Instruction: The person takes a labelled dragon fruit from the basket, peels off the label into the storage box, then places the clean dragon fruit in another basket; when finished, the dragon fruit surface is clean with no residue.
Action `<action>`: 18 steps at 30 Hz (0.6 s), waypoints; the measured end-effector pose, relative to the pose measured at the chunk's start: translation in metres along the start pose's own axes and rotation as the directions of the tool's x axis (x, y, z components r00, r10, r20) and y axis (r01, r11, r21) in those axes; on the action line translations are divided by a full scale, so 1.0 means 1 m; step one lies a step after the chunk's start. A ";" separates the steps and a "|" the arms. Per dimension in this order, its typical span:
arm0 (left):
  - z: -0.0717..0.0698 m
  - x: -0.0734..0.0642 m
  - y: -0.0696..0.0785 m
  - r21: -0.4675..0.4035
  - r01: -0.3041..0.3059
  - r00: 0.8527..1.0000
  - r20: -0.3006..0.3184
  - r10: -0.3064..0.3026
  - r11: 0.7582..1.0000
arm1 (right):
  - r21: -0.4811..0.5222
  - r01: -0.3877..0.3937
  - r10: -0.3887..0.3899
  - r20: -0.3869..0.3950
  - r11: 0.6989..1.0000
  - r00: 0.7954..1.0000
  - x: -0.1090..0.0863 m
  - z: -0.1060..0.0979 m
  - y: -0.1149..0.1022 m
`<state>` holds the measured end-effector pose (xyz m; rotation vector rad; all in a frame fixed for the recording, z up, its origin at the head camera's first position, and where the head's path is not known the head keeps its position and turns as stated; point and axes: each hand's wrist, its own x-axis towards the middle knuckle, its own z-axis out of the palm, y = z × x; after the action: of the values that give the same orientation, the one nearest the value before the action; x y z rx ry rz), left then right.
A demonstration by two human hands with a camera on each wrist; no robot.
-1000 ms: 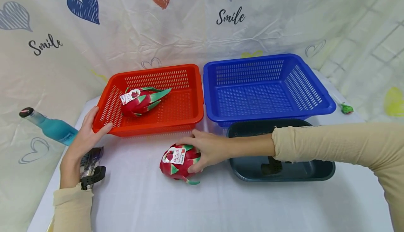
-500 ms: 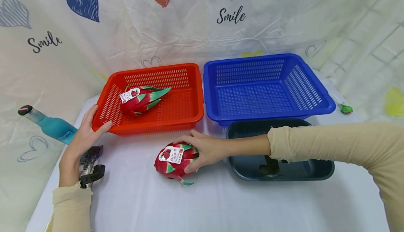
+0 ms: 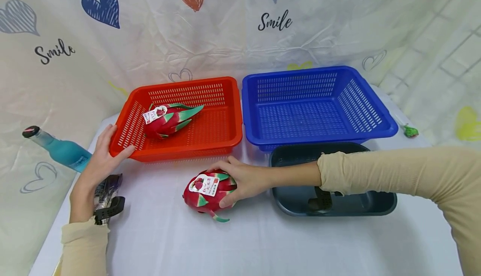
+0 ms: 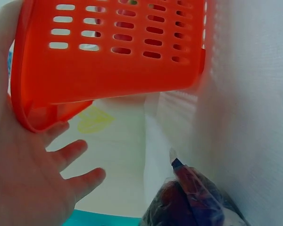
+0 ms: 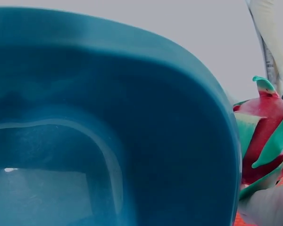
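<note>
My right hand grips the stem end of a red dragon fruit with green scales and a white label; it is over the white table in front of the red basket. In the right wrist view the green-tipped end of this dragon fruit shows at the right edge, fingers against it. Inside the red basket lies a second dragon fruit, also labelled. My left hand rests at the basket's front left corner, fingers spread and straight along the outside; in the left wrist view the fingertips stick out past the rim.
To the right stands a blue basket, with a dark teal basin in front of it, under my right forearm. A blue bottle and a clear-wrapped bundle are by my left arm. A small green bud lies far right.
My right hand and the dragon fruit it grips have shifted slightly left, mostly between the two earlier frames. The left hand has stayed at the red basket's corner.
</note>
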<state>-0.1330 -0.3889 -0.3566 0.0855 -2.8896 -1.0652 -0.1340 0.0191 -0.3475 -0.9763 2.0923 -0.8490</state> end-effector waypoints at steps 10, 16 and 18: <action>-0.001 -0.016 0.057 -0.006 -0.227 0.960 -0.167 0.223 0.974 | 0.017 -0.006 0.006 -0.007 1.000 1.000 0.001 0.003 0.001; 0.012 -0.037 0.109 -0.069 -0.556 0.831 -0.022 0.556 0.829 | 0.017 -0.043 0.044 -0.030 0.999 0.999 0.000 0.003 0.000; 0.019 -0.041 0.119 -0.098 -0.633 0.769 0.034 0.639 0.768 | 0.025 -0.047 0.048 -0.038 0.999 0.998 0.000 0.003 -0.001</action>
<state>-0.0973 -0.2832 -0.2952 -0.8899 -2.5696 -1.0351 -0.1315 0.0182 -0.3485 -0.9011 2.1247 -0.8730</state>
